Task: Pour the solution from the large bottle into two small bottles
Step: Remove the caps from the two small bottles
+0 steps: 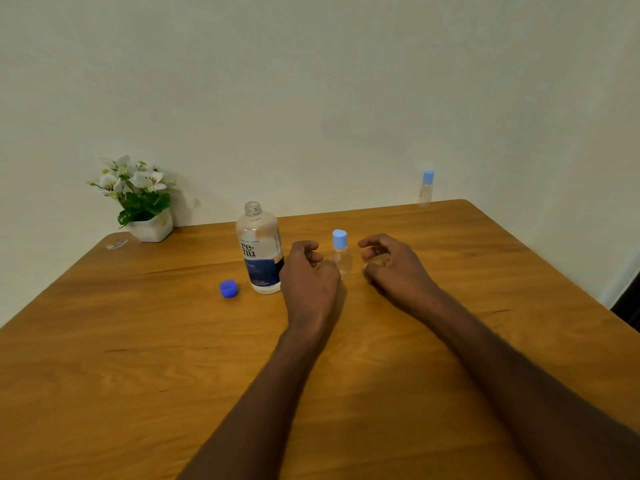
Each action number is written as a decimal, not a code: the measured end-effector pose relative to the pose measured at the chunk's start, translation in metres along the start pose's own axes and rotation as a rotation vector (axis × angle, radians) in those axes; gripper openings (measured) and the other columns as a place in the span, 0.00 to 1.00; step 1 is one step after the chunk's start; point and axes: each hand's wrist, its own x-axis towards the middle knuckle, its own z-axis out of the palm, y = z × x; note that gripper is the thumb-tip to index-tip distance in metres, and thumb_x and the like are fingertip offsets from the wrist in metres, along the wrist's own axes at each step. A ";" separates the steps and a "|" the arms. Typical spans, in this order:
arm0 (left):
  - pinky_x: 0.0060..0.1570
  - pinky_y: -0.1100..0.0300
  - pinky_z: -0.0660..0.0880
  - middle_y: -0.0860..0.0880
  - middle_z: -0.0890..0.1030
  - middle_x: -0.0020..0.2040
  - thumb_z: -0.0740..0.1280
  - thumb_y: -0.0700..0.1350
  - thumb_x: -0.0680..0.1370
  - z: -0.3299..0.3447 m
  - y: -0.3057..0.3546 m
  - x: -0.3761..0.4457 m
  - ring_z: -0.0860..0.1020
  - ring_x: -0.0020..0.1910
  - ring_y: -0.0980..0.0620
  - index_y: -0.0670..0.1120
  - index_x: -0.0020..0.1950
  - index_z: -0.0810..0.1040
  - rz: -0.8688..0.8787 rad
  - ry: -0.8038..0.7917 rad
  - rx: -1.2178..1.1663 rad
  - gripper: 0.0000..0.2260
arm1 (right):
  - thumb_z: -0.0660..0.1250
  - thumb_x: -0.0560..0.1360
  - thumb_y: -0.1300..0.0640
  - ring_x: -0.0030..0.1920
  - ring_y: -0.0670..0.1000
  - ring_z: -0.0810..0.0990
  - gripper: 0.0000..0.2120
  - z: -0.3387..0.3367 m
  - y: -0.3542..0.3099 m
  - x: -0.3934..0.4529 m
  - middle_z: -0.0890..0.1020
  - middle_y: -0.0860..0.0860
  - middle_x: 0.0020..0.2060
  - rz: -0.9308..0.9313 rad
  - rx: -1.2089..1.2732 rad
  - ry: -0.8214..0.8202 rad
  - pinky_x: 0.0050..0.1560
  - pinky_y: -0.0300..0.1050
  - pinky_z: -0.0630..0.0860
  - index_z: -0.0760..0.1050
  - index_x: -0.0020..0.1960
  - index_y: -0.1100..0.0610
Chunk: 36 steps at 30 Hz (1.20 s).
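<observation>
Both my hands, left hand and right hand, hover loosely curled, holding nothing, flanking the capped small bottle; a clumsy grab could topple it (or the uncapped large bottle at nine o'clock).

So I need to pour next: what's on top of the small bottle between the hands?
A light blue cap sits on the near small bottle, so it is closed. The opening under the cap is covered. Whether any liquid is inside is unclear.

Capped small bottle between seemingly empty hands.
</observation>
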 end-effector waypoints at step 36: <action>0.66 0.47 0.76 0.44 0.82 0.66 0.67 0.42 0.77 0.142 0.024 0.034 0.79 0.64 0.44 0.44 0.79 0.68 0.163 -0.333 0.282 0.29 | 0.69 0.77 0.63 0.40 0.42 0.80 0.10 -0.063 0.042 0.042 0.82 0.43 0.43 0.169 0.198 0.745 0.37 0.34 0.73 0.83 0.54 0.51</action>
